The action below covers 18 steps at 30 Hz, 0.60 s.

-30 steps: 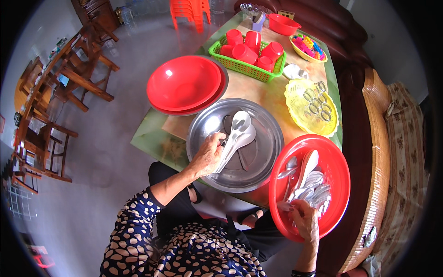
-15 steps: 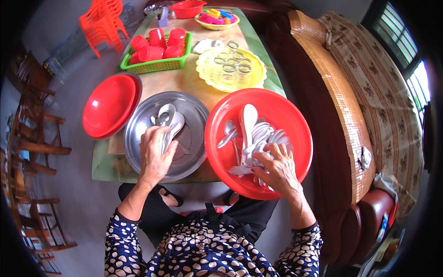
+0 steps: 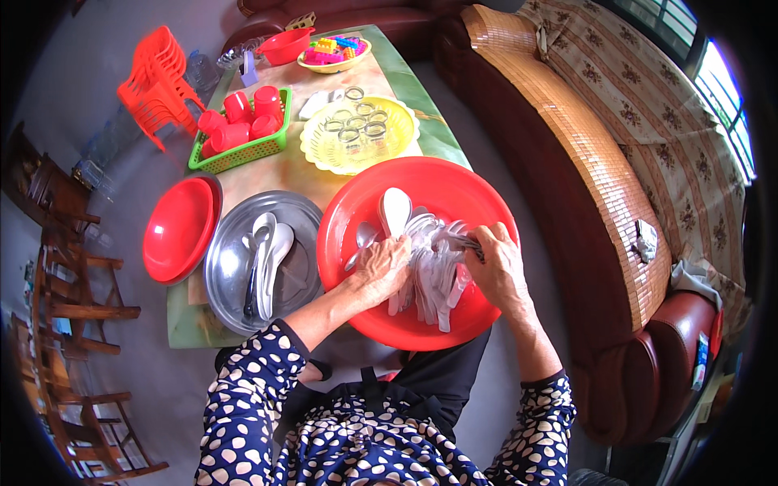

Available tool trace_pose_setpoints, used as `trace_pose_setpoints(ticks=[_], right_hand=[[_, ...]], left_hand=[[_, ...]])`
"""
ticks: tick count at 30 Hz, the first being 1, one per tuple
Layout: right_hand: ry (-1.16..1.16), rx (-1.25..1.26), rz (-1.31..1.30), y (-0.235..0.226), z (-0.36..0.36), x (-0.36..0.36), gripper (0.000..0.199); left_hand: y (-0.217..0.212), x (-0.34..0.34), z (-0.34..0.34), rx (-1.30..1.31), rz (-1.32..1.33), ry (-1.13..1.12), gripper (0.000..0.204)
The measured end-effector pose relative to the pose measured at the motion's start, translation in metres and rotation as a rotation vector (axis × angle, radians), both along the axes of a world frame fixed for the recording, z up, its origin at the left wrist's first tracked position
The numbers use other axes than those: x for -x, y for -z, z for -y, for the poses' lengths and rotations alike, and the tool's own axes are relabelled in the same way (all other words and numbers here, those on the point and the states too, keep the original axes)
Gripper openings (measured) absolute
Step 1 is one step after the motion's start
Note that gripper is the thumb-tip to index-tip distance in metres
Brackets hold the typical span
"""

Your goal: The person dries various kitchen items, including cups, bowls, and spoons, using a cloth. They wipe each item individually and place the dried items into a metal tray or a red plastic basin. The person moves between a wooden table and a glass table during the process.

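Observation:
Both hands work inside a large red basin point(image 3: 340, 219) at the table's near edge. It holds a pile of white spoons point(image 3: 429, 283), a big white serving spoon point(image 3: 395, 211) and metal spoons point(image 3: 366, 235). My left hand point(image 3: 379, 274) reaches across from the left, its fingers curled around the left side of the white spoons. On the pile's right, my right hand point(image 3: 498, 263) pinches spoon ends between thumb and fingers. Left of it, a grey metal basin point(image 3: 223, 279) carries a few large spoons point(image 3: 279, 247), white and metal, lying side by side.
Red bowls point(image 3: 178, 231) lean at the table's left edge. Behind stand a green basket point(image 3: 271, 146) of red cups, a yellow scalloped tray point(image 3: 324, 158) of glasses, a yellow bowl point(image 3: 328, 67) of colourful blocks and a red colander point(image 3: 284, 49). A sofa point(image 3: 559, 219) runs along the right.
My left hand has left the spoons in the metal basin and moved right into the red basin. My right hand has shifted to the pile's right side. The head view has turned slightly.

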State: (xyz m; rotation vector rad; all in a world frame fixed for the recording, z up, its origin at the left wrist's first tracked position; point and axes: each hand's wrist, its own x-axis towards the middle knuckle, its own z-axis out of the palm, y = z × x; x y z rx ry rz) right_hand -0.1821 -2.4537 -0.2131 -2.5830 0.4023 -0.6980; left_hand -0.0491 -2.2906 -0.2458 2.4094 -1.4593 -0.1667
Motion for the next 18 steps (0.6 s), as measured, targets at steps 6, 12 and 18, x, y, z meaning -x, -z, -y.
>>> trace_pose_setpoints(ticks=[6,12,18], right_hand=[[-0.268,0.317,-0.365,0.017,-0.02,-0.011,0.01],[-0.032,-0.107,-0.045,0.026,0.005,-0.013,0.012],[-0.114,-0.243,0.246,-0.001,-0.013,-0.025,0.022]], left_hand=[[0.044,-0.033,-0.005,0.257,-0.003,0.227,0.015],[-0.022,-0.005,-0.004,0.166,-1.2,-0.271,0.029],[-0.042,0.019,-0.028,0.35,-1.137,-0.231,0.028]])
